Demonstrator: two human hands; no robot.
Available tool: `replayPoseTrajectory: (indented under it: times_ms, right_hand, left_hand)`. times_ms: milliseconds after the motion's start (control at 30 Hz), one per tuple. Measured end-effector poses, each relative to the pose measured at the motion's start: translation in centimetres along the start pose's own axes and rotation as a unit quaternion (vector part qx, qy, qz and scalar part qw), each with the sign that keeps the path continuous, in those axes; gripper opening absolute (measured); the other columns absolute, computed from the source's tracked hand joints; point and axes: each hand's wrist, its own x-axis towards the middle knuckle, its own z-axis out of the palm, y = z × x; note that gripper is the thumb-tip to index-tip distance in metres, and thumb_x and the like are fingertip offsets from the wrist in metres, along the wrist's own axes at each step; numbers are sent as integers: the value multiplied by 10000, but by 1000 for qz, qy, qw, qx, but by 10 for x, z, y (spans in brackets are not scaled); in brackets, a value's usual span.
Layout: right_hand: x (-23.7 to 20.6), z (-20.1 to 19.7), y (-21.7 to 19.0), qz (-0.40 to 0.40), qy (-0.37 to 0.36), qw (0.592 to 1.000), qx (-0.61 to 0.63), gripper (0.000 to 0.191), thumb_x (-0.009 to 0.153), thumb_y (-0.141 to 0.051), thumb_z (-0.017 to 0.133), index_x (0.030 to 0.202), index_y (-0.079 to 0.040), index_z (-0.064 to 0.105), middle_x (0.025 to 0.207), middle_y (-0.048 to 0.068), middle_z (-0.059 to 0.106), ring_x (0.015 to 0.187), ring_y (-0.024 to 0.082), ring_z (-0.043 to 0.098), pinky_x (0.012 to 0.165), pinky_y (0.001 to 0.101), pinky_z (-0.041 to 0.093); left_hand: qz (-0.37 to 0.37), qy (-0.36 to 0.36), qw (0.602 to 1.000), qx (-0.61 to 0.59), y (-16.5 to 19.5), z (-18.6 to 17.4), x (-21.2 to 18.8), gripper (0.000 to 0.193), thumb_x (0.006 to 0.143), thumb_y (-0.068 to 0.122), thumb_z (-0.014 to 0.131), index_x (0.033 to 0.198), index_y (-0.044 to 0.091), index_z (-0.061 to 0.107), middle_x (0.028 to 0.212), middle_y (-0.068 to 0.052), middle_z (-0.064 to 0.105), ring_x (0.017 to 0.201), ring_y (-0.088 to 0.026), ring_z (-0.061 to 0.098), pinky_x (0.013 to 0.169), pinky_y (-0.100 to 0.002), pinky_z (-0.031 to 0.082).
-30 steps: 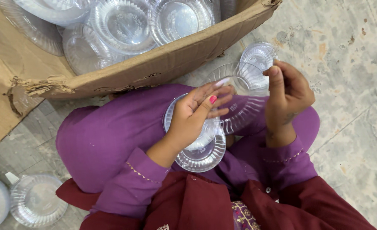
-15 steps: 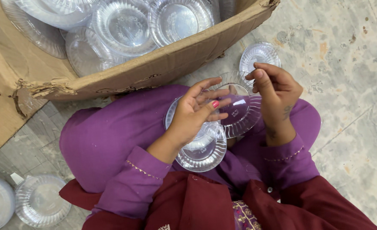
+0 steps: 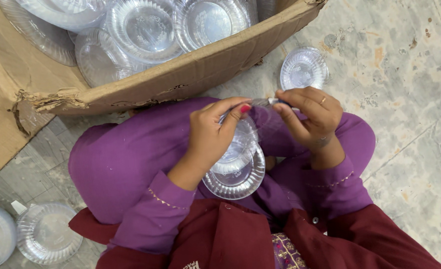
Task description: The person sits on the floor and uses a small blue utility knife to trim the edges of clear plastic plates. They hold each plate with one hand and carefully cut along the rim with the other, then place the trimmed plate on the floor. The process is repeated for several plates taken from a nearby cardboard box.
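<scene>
Two hands work over the lap: left hand (image 3: 211, 134) grasps stacked clear bowls (image 3: 235, 172), right hand (image 3: 310, 117) pinches one bowl's rim. One bowl (image 3: 303, 68) lies beyond; cardboard box (image 3: 180, 74) holds several more.

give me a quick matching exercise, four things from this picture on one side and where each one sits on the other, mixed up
Things
1. cardboard box
2. single clear bowl
3. stack of clear bowls
4. clear bowl with a white tag

Places
A. on the purple lap, under the left hand
B. on the floor at bottom left
C. on the floor just beyond the right hand
D. top left, filled with clear plates

Pairs: 1-D, 2-C, 3-A, 4-B
</scene>
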Motion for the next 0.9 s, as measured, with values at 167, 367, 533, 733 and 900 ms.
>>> replayPoseTrajectory:
  times_ms: [167, 367, 533, 733, 900]
  right_hand:
    - [2, -2, 2, 21, -77, 994, 70, 161, 884, -56, 815, 1013, 22, 759, 907, 130, 757, 665, 174, 672, 614, 274, 504]
    - [-3, -1, 4, 40, -80, 987, 131, 165, 895, -45, 796, 1032, 30, 743, 945, 136, 753, 726, 173, 697, 658, 268, 526]
    - [-7, -2, 4, 72, -80, 975, 193, 157, 931, -44, 767, 1061, 36, 732, 953, 144, 745, 793, 184, 729, 672, 247, 554]
    - [-3, -6, 7, 76, -137, 962, 223, 160, 896, -88, 770, 1009, 22, 748, 932, 147, 755, 795, 201, 746, 726, 278, 567]
    - [-7, -6, 10, 89, -154, 946, 270, 170, 887, -86, 776, 1016, 22, 755, 931, 148, 758, 815, 214, 747, 768, 299, 583]
  left_hand:
    - [26, -4, 996, 87, 7, -17, 5, 176, 915, 242, 801, 968, 74, 787, 832, -114, 763, 726, -185, 756, 632, -297, 560]
    - [-34, -41, 998, 36, 10, -24, 8, 179, 909, 224, 797, 942, 49, 785, 775, -90, 768, 681, -138, 768, 593, -269, 569]
    - [-57, -68, 996, -11, 11, -24, 8, 166, 915, 199, 778, 963, 40, 786, 799, -73, 789, 708, -100, 773, 617, -237, 597]
    - [-55, -104, 993, 22, 12, -27, 10, 161, 908, 218, 783, 935, 60, 802, 752, -72, 776, 640, -104, 743, 570, -260, 557]
    - [-31, -122, 991, 41, 12, -27, 8, 195, 895, 260, 799, 927, 67, 800, 756, -72, 771, 636, -113, 744, 568, -264, 551]
